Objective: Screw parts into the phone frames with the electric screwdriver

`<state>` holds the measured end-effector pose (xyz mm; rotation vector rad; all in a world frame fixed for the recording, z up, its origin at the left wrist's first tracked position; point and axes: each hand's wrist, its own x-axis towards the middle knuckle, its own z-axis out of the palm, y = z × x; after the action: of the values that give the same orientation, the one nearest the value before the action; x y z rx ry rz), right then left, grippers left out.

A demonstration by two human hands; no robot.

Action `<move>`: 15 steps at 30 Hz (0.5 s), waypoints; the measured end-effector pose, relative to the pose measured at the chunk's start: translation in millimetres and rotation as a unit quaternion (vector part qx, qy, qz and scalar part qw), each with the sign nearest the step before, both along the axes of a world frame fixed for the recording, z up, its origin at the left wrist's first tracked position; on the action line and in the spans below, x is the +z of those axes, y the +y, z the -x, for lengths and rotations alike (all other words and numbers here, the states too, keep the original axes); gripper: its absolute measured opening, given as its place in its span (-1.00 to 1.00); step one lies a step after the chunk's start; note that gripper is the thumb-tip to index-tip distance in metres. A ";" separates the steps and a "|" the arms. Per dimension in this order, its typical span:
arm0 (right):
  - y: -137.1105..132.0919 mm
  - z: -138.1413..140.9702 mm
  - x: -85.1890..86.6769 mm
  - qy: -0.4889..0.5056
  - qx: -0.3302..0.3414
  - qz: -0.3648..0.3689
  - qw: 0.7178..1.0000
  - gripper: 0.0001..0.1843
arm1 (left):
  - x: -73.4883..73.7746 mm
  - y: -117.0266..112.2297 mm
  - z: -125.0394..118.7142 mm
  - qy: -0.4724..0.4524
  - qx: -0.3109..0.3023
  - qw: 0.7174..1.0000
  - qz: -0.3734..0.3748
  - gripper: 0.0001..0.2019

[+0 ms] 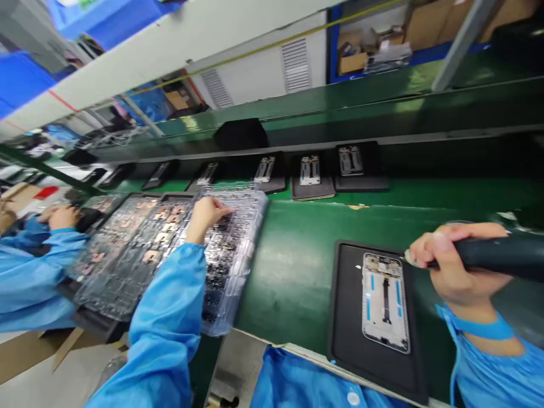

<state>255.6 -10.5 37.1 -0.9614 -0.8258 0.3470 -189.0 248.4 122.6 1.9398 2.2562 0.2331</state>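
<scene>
My left hand (207, 215) reaches over a stack of clear plastic trays (238, 249) holding several small dark parts; its fingers are pinched together on the tray's contents, and what they hold is too small to name. My right hand (454, 263) is wrapped round the black handle of an electric screwdriver (501, 255) at the right. Just left of it lies an open phone frame (385, 300) on a black mat (352, 328) on the green bench (293, 272).
Another person in blue sleeves (29, 266) works at the far left, hand (62, 217) beside trays of copper-coloured parts (127, 238). Several phone frames on black mats (312, 178) ride the conveyor behind. Cardboard boxes (352, 59) sit on a far shelf.
</scene>
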 end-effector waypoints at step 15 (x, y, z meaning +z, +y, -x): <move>-0.4 -16.8 -3.6 -0.015 -0.018 -0.021 0.999 -0.54 | -73.8 -262.6 -198.7 -0.346 -0.458 0.803 0.158 -0.84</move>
<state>272.5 -10.9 33.5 -0.9428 -0.8402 0.2836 9.7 -14.2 48.8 2.0329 0.7224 0.3233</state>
